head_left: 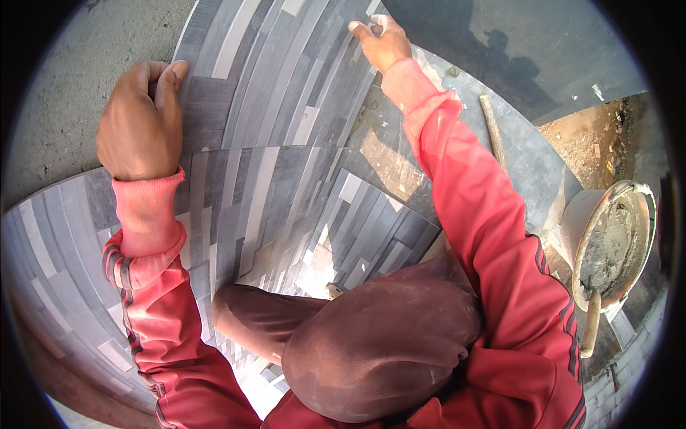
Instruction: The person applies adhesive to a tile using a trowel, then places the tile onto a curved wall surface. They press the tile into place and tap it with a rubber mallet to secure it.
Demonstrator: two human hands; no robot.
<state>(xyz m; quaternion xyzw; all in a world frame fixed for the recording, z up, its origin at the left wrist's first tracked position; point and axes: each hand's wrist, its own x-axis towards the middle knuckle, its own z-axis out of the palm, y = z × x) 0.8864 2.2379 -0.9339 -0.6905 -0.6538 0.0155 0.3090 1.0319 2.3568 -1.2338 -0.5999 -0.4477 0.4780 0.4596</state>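
A grey tile [264,71] patterned with light and dark strips stands against the wall in front of me. Its lower edge runs along the top of similar tiles [250,186]; whether a gap lies between them, I cannot tell. My left hand [143,118] grips the tile's left edge, with thumb and curled fingers at the rim. Higher up, my right hand [382,43] pinches the opposite edge near the top right, its fingers bent. What the fingertips do behind the tile is hidden.
Bare rough cement [57,93] lies left of the tile. On the right, a wooden handle [493,132] rests on a grey surface. A bucket [614,243] of wet mortar stands beyond my right arm, with a tool handle [591,325] at its rim. My bent knee [386,336] is below.
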